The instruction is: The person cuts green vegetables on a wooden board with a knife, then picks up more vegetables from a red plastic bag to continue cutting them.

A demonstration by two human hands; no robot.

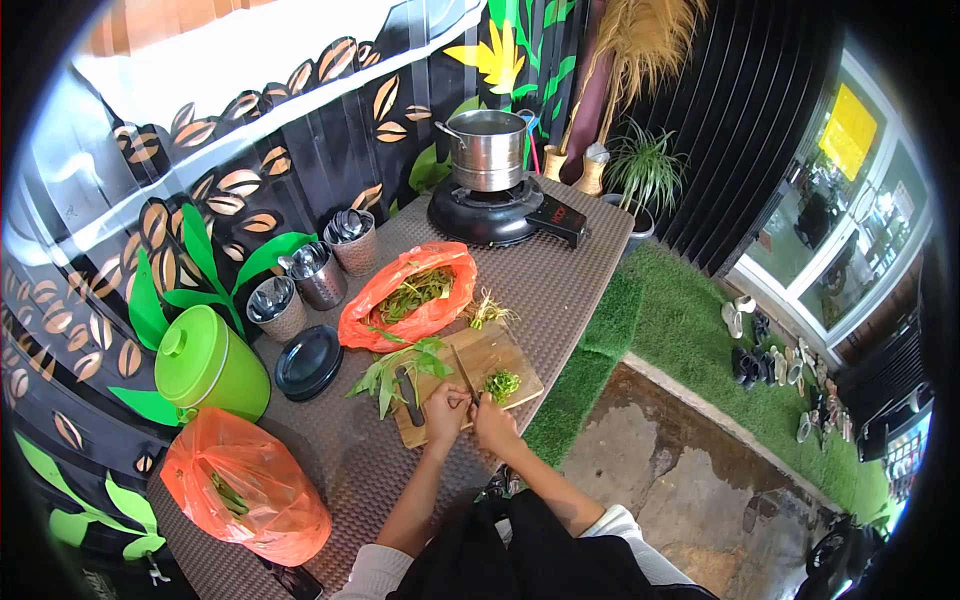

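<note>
My right hand [493,422] is wrapped round the handle of a knife [465,368], whose blade points away from me over the wooden cutting board [500,350]. Close beside it, my left hand [446,410] has its fingers pinched together at the board's near side; what they hold is hidden. A small heap of chopped greens [502,384] lies right of the knife. Leafy green stems [395,375] spread over the board's left side. Near my left hand, a dark-handled tool [408,395] rests on the board. Pale root ends [490,312] lie beyond the board.
An open orange bag of greens [415,295] sits behind the board; a tied orange bag [250,490] stands at left. Also here are a green lidded bucket [210,365], dark plates [308,362], metal cups of cutlery [313,275], and a pot [487,150] on a portable stove [485,212].
</note>
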